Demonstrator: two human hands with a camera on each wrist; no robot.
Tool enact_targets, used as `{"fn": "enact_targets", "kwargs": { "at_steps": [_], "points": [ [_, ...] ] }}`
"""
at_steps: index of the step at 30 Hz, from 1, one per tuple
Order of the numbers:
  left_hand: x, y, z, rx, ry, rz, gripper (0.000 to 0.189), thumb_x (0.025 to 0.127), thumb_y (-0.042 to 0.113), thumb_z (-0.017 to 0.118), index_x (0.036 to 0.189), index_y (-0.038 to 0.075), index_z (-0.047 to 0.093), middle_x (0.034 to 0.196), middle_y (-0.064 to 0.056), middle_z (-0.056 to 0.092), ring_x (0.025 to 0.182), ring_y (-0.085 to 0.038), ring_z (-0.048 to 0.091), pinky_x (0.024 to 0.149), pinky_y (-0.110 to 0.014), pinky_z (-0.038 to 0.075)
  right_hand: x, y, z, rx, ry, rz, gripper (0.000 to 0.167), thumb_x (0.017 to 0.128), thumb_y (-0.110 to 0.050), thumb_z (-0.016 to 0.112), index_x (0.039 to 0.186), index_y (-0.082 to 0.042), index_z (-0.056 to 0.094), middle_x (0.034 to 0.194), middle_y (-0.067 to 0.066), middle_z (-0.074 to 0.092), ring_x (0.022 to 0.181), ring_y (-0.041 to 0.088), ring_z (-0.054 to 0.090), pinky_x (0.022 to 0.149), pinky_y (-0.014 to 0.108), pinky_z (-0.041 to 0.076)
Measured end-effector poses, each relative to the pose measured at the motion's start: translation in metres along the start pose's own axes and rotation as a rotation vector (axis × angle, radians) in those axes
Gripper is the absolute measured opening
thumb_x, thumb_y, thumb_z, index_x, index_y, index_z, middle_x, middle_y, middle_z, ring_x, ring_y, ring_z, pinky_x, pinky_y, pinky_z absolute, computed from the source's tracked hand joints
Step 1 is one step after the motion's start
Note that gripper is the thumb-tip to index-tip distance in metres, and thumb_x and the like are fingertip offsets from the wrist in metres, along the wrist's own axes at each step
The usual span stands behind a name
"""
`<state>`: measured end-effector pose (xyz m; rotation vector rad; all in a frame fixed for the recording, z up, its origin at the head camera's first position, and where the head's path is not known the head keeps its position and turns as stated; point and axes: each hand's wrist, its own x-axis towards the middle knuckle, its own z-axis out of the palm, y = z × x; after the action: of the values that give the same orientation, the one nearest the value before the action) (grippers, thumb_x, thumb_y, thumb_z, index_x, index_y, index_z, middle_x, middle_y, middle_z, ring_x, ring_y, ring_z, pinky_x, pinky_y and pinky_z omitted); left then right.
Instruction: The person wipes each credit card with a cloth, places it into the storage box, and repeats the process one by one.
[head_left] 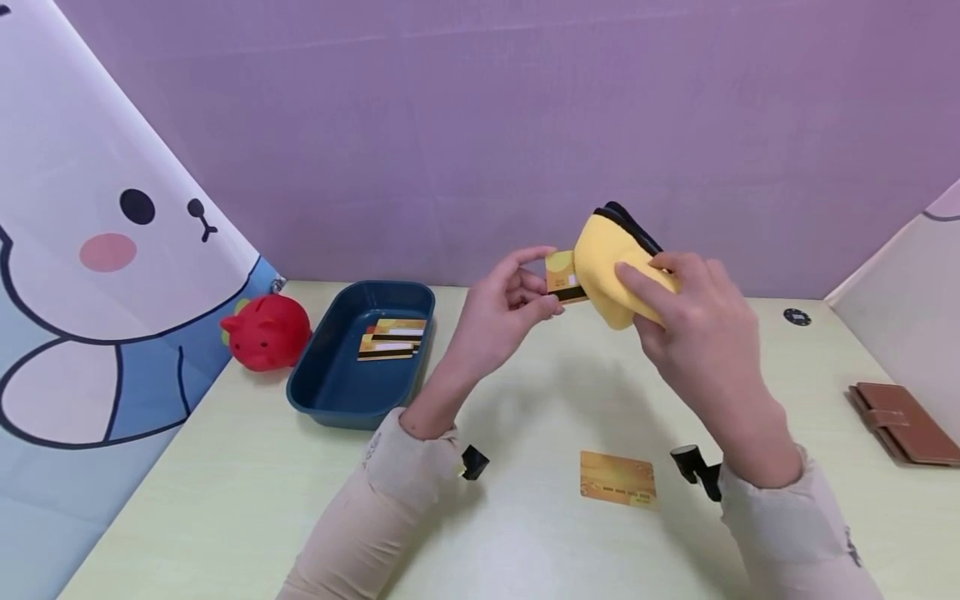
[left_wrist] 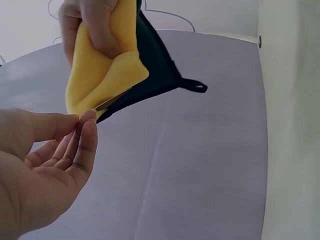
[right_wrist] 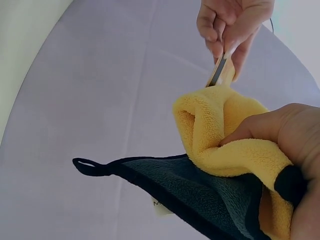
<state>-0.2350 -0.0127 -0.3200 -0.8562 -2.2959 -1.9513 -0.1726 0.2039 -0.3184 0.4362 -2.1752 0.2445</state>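
Observation:
My left hand (head_left: 498, 312) pinches a gold bank card (head_left: 564, 279) by its edge, the dark magnetic stripe showing. In my right hand (head_left: 697, 333) is a folded cloth (head_left: 611, 267), yellow on one side and dark with a black border and hanging loop on the other. The cloth's yellow fold meets the card's far end and hides it; in the right wrist view the card (right_wrist: 220, 72) stands edge-on above the fold. Both hands are raised over the table. Below them another gold card (head_left: 618, 480) lies flat on the tabletop.
A dark blue tray (head_left: 322, 407) at left holds several gold cards (head_left: 392, 339). Beside it sits a red piggy bank (head_left: 268, 332). Toward the right lie a brown leather wallet (head_left: 911, 422) and a small black disc (head_left: 797, 317). A purple backdrop (head_left: 480, 142) rises behind the table.

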Motion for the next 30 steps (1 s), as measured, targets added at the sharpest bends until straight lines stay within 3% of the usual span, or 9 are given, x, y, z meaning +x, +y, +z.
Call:
{"fn": "enact_targets", "kwargs": {
  "at_steps": [7,13,17,20,22,26,30],
  "points": [
    [-0.005,0.009,-0.01,-0.013,0.016,0.011,0.051,0.093,-0.001,0.067,0.141,0.013,0.053,0.098,-0.014,0.066,0.089,-0.028,0.072,0.082,-0.031,0.06,0.004,0.009,-0.003,0.009,0.032,0.041,0.046,0.077,0.007,0.068,0.117,-0.015,0.075,0.11,0.025,0.065,0.085,0.047,0.055,0.06,0.054,0.046],
    [-0.009,0.023,-0.022,-0.105,-0.008,0.026,0.052,0.095,0.0,0.065,0.143,0.013,0.052,0.1,-0.014,0.065,0.092,-0.034,0.072,0.085,-0.035,0.061,0.004,0.027,-0.015,-0.012,0.041,0.127,0.043,0.078,0.005,0.063,0.117,-0.012,0.075,0.11,0.027,0.064,0.087,0.05,0.054,0.059,0.06,0.041],
    [-0.008,0.031,-0.044,-0.108,0.016,0.019,0.05,0.095,0.0,0.065,0.142,0.011,0.053,0.099,-0.015,0.066,0.087,-0.032,0.072,0.08,-0.038,0.061,0.002,0.035,-0.023,-0.018,0.036,0.175,0.042,0.079,0.005,0.059,0.115,-0.009,0.075,0.109,0.029,0.064,0.089,0.053,0.054,0.059,0.063,0.038],
    [-0.003,0.032,-0.075,0.013,0.069,-0.056,0.046,0.096,0.003,0.065,0.14,0.013,0.055,0.099,-0.014,0.068,0.083,-0.028,0.071,0.076,-0.034,0.06,0.001,0.038,-0.026,-0.017,0.037,0.198,0.041,0.08,0.002,0.056,0.115,-0.01,0.075,0.111,0.029,0.064,0.09,0.054,0.054,0.058,0.065,0.036],
    [0.003,0.029,-0.099,0.126,0.087,-0.141,0.046,0.097,0.006,0.064,0.141,0.015,0.055,0.1,-0.013,0.069,0.082,-0.026,0.07,0.075,-0.03,0.059,0.001,0.039,-0.027,-0.014,0.047,0.208,0.041,0.081,0.0,0.055,0.114,-0.01,0.075,0.111,0.029,0.064,0.091,0.054,0.054,0.058,0.065,0.035],
    [0.01,0.012,-0.142,0.357,0.07,-0.329,0.046,0.099,0.011,0.062,0.144,0.016,0.052,0.105,-0.015,0.068,0.088,-0.026,0.071,0.081,-0.032,0.058,0.003,0.04,-0.026,-0.003,0.08,0.22,0.04,0.08,-0.002,0.052,0.112,-0.009,0.076,0.111,0.029,0.065,0.091,0.055,0.054,0.058,0.066,0.033],
    [0.015,-0.014,-0.168,0.519,0.017,-0.507,0.044,0.101,0.013,0.059,0.144,0.014,0.05,0.112,-0.017,0.065,0.094,-0.028,0.068,0.087,-0.037,0.057,0.001,0.04,-0.028,-0.013,0.107,0.238,0.04,0.079,-0.002,0.051,0.109,-0.008,0.076,0.109,0.03,0.066,0.09,0.055,0.054,0.055,0.064,0.031]
  ]
}}
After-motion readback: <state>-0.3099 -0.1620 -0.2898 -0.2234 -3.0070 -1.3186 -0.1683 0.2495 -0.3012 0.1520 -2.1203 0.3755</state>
